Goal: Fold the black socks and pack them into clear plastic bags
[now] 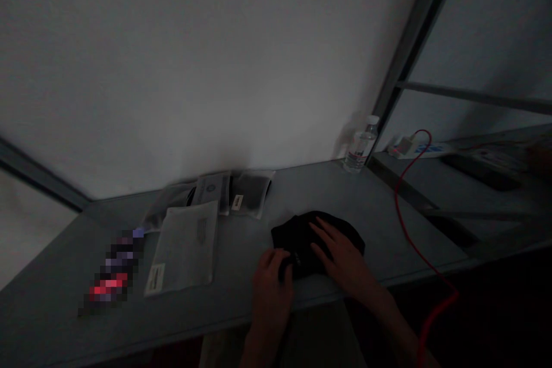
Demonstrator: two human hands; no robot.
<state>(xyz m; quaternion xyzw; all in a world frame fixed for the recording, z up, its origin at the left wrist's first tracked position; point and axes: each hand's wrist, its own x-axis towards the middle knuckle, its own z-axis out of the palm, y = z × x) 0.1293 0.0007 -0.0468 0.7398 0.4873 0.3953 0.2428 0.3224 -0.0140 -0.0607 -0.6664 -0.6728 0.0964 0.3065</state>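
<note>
A soft black cloth item with small pale lettering lies near the table's front edge; in the dim light its exact kind cannot be made out. My left hand has its fingers curled and closed on the item's front left edge. Spread flat across the right part of the cloth is my right hand, fingers apart. To the left of both hands lies a flat translucent zip bag with a white label.
Several packed translucent bags lie along the wall. A water bottle stands at the back right of the table. A red cable runs down past the right side. A pixelated object lies at left.
</note>
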